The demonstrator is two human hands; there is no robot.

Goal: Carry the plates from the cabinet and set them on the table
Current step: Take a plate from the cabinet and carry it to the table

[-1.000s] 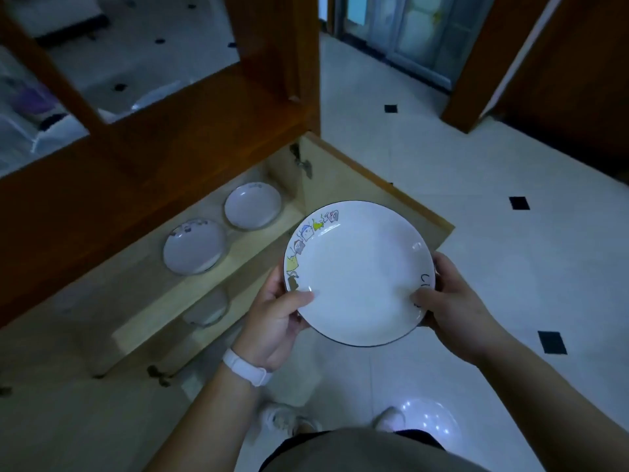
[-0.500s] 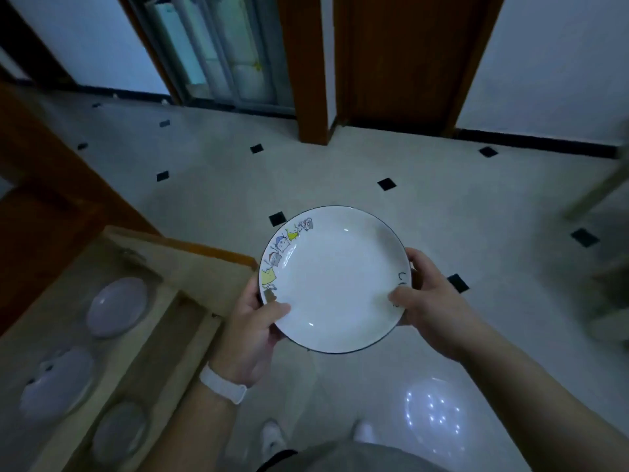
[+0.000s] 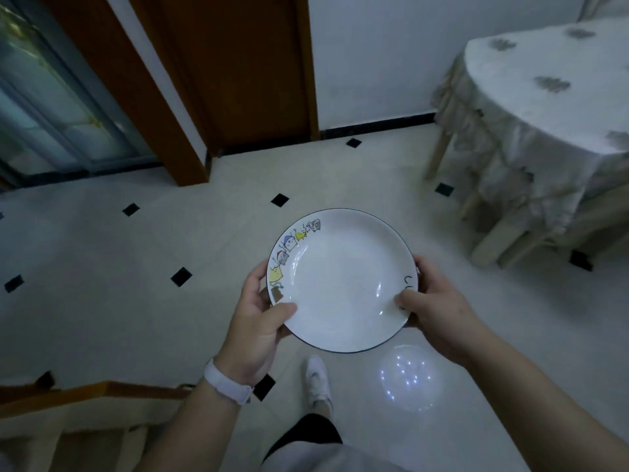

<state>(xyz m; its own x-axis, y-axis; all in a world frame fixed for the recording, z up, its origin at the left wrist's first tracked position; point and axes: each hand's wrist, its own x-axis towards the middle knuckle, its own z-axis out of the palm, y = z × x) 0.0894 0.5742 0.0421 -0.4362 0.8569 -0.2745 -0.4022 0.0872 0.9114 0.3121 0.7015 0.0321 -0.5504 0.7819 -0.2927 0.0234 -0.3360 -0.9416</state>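
Note:
A white plate [image 3: 340, 284] with a dark rim and small cartoon drawings on its left edge is held level in front of me above the floor. My left hand [image 3: 260, 321] grips its left rim, thumb on top. At the opposite rim my right hand [image 3: 439, 313] grips it the same way. The table [image 3: 558, 107], covered with a pale patterned cloth, stands at the upper right, apart from the plate. Only the open cabinet door's edge [image 3: 85, 393] shows at the lower left; the plates inside are out of view.
A brown wooden door [image 3: 245, 69] and its frame stand ahead, a glass sliding door [image 3: 44, 97] to the left. Pale wooden legs [image 3: 500, 240] stick out under the tablecloth. The white tiled floor [image 3: 102, 267] with black diamonds lies open between me and the table.
The view has swung right, away from the cabinet: its shelves and plates have left the frame and the table has come into view. Both hands keep the same grip on the plate.

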